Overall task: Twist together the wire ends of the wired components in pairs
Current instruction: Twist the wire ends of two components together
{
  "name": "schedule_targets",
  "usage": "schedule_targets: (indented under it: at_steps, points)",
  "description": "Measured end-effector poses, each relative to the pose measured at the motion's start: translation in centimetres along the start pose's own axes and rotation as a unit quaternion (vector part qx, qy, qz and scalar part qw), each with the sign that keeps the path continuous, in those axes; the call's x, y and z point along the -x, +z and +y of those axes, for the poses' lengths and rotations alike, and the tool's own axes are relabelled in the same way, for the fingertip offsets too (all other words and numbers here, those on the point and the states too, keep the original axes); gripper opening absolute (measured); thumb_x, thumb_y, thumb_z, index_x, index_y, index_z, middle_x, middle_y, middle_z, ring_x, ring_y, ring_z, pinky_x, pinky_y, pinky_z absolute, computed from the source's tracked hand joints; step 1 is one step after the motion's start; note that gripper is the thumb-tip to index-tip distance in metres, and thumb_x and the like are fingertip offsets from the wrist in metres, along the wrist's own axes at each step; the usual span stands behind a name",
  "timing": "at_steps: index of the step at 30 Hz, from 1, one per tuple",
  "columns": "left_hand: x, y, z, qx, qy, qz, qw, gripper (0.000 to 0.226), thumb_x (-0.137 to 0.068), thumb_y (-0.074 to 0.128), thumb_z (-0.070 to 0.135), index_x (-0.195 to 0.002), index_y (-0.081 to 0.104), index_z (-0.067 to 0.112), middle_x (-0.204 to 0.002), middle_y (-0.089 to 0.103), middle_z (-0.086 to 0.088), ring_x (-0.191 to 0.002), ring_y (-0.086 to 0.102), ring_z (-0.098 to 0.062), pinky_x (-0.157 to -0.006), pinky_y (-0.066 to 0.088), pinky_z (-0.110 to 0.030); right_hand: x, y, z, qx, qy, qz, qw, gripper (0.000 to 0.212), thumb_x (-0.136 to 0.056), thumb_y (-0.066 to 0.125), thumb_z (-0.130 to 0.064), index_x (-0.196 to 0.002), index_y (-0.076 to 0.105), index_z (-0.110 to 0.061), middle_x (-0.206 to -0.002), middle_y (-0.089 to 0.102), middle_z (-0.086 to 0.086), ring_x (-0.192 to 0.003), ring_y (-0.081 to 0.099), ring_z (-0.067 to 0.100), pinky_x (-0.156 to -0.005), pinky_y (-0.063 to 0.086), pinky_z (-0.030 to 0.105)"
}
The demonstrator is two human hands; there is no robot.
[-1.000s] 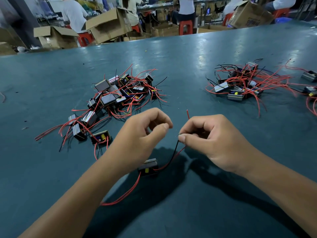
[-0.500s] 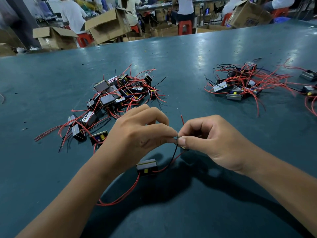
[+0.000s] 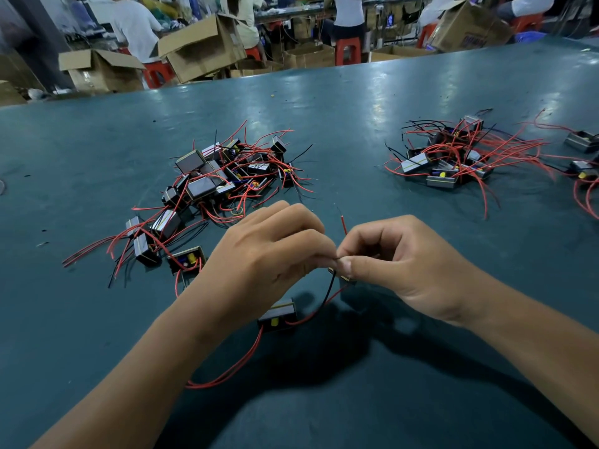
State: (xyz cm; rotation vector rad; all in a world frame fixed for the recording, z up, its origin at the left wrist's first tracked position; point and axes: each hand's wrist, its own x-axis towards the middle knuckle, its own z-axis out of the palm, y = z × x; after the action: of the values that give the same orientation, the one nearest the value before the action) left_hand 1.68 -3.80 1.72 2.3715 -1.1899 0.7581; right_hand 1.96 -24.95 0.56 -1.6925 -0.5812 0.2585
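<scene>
Closed the gap: left hand (image 3: 265, 254) and right hand (image 3: 398, 260) now pinching wire ends (image 3: 337, 259) together mid-frame, wired component (image 3: 278, 315) lying on table (image 3: 324, 92) just below left wrist.

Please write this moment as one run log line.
step: twisting wire ends | left hand: pinches wire | right hand: pinches wire | component: on table

Both forearms reaching in above the table (image 3: 324, 98), left hand (image 3: 259, 254) knuckles up, fingers curled, thumb and forefinger pinched, right hand (image 3: 398, 260) likewise curled, thumb tip meeting left fingertips over the table's near middle
</scene>
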Motion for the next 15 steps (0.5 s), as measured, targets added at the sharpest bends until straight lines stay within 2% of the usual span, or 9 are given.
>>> schedule_targets:
  at_steps: [4, 7, 10, 13, 15]
  points:
    - [0.0, 0.4, 0.4, 0.044, -0.041, 0.000, 0.998, 0.020, -0.098, 0.062, 0.022, -0.090, 0.071, 0.006, -0.090, 0.058, -0.003, -0.078, 0.054, -0.023, -0.069, 0.046, -0.037, 0.0, 0.0, -0.1, 0.017, -0.017, 0.011, 1.000, 0.013, -0.080, 0.071, -0.022, -0.077, 0.069, -0.009, -0.068, 0.056, 0.020, -0.066, 0.046, 0.018, -0.062, 0.036, 0.033]
    - [0.2, 0.5, 0.7, 0.108, -0.106, -0.020, 0.988, 0.017, -0.099, 0.061, 0.023, -0.090, 0.068, 0.011, -0.089, 0.055, 0.003, -0.079, 0.050, -0.013, -0.069, 0.044, -0.032, 0.1, 0.0, 0.1, 0.041, -0.028, 0.018, 0.999, 0.011, -0.086, 0.074, -0.014, -0.077, 0.069, -0.009, -0.062, 0.047, 0.005, -0.060, 0.038, 0.014, -0.055, 0.031, 0.028]
    - [0.1, 0.5, 1.3, 0.164, -0.172, -0.033, 0.971, 0.015, -0.097, 0.059, 0.024, -0.087, 0.065, 0.014, -0.082, 0.052, 0.006, -0.075, 0.050, -0.013, -0.068, 0.042, -0.027, 0.2, 0.1, 0.1, 0.093, -0.044, 0.048, 0.993, 0.011, -0.083, 0.073, -0.020, -0.076, 0.069, -0.012, -0.057, 0.046, -0.010, -0.055, 0.037, 0.006, -0.052, 0.032, 0.020]
    - [-0.1, 0.5, 1.8, 0.200, -0.243, -0.047, 0.948, 0.019, -0.097, 0.058, 0.031, -0.084, 0.063, 0.017, -0.074, 0.051, 0.011, -0.068, 0.049, -0.011, -0.062, 0.038, -0.020, 0.2, 0.3, 0.1, 0.146, -0.061, 0.074, 0.985, 0.010, -0.083, 0.071, -0.022, -0.074, 0.068, -0.016, -0.058, 0.049, -0.004, -0.055, 0.040, 0.005, -0.053, 0.035, 0.019]
    - [-0.1, 0.6, 2.0, 0.235, -0.296, -0.057, 0.924, 0.021, -0.099, 0.061, 0.029, -0.082, 0.063, 0.017, -0.063, 0.048, 0.015, -0.056, 0.042, -0.004, -0.054, 0.032, -0.016, 0.3, 0.4, 0.0, 0.166, -0.063, 0.082, 0.981, 0.011, -0.082, 0.071, -0.022, -0.073, 0.068, -0.017, -0.060, 0.052, 0.000, -0.055, 0.041, 0.003, -0.053, 0.035, 0.018]
